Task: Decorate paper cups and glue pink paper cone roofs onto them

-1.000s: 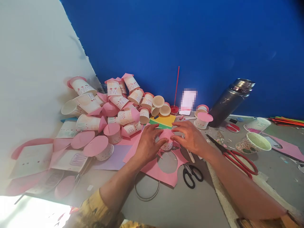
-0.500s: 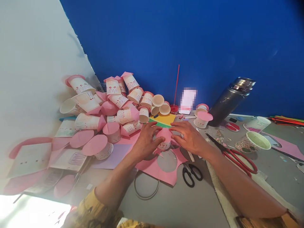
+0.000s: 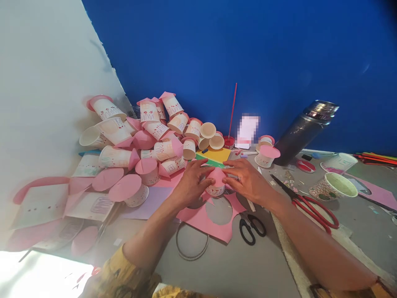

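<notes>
In the middle of the table stands an upturned paper cup [image 3: 215, 190] with a row of small drawings round it. A pink paper cone [image 3: 217, 177] sits on top like a roof. My left hand [image 3: 195, 182] grips the cone's left side, thumb at the front and fingers curled behind. From the right, my right hand [image 3: 245, 180] holds the cone the same way. My fingers hide parts of its edge. Below the cup lies a pink paper sheet [image 3: 198, 223] with a round hole cut in it.
Many decorated cups [image 3: 116, 157] with pink tops are piled at left. Black-handled scissors [image 3: 252, 228] and a ring [image 3: 192, 257] lie in front. Red-handled scissors [image 3: 316, 213], a patterned cup [image 3: 331, 188] and a dark flask [image 3: 304, 134] are at right. A blurred phone [image 3: 247, 130] leans against the blue wall.
The fingers and thumbs of both hands have drawn in slightly closer on the pink cone. The cup stays in place; the whole view has shifted a little.
</notes>
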Demonstrator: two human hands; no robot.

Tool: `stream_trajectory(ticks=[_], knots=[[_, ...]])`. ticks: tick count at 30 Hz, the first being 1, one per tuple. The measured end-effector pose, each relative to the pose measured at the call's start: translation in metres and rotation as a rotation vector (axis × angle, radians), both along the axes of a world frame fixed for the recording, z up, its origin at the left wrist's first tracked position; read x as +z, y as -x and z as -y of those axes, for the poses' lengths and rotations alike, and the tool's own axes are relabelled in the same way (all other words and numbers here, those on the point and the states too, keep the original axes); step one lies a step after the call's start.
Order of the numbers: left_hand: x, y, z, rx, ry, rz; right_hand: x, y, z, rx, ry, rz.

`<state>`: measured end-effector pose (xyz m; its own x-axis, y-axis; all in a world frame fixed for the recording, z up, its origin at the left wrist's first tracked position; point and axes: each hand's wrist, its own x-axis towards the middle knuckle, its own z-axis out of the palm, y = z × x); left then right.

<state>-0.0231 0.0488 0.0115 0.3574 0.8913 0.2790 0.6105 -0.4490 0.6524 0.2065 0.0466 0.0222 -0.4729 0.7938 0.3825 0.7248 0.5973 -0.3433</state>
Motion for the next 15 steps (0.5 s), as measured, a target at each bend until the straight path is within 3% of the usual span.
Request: stream_trajectory(ticks=[3,8,15], knots=[[-0.0011,0.0016,0.0,-0.004,0.008,-0.012,0.0017,0.0011,0.001,-0.01,0.007,0.019],[0.0017,0.0057,0.0003,-0.19,-0.01,-0.073,0.0005,0.002,0.0012,-0.021,0.037,-0.001],[0.0067,0.0006,0.0017,-0.117,0.115,-0.039,-0.0052,0.001,-0.0011,0.026,0.062,-0.018]])
